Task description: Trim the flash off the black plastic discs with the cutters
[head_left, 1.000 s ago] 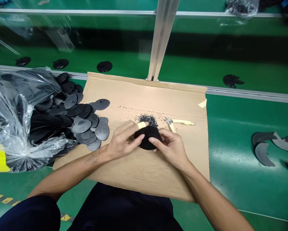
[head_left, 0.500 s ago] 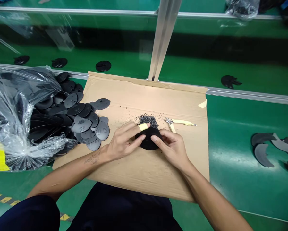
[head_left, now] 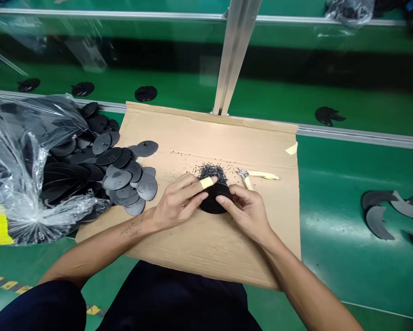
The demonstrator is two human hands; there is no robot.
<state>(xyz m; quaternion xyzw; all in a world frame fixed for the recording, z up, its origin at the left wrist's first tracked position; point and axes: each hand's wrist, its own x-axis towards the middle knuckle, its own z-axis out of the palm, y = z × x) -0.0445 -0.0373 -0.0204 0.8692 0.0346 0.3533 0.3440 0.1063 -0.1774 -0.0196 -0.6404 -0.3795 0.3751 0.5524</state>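
Observation:
Between my two hands is a round black disc point(head_left: 214, 202), tilted above the cardboard sheet point(head_left: 179, 243). My left hand point(head_left: 180, 200) is closed on its left edge with thumb and fingers; yellow tape wraps one finger. My right hand point(head_left: 249, 209) grips the right side, thumb on the near face and fingers behind. Just beyond the disc lies a heap of small black scraps point(head_left: 211, 172). Nippers with pale yellow handles point(head_left: 261, 174) rest on the cardboard past my right hand. Whether the disc is one piece or several stacked is hard to make out.
Left of the cardboard, many oval black discs point(head_left: 147, 186) spill from a clear plastic bag point(head_left: 27, 184). Curved grey pieces point(head_left: 379, 220) lie on the green table at right. An upright metal post point(head_left: 232, 59) stands at the back, before a green panel with black pieces behind the rail.
Both hands keep nearly the same place around the disc. My left fingers have shifted very slightly to the right on it. The nippers and the heap have not moved.

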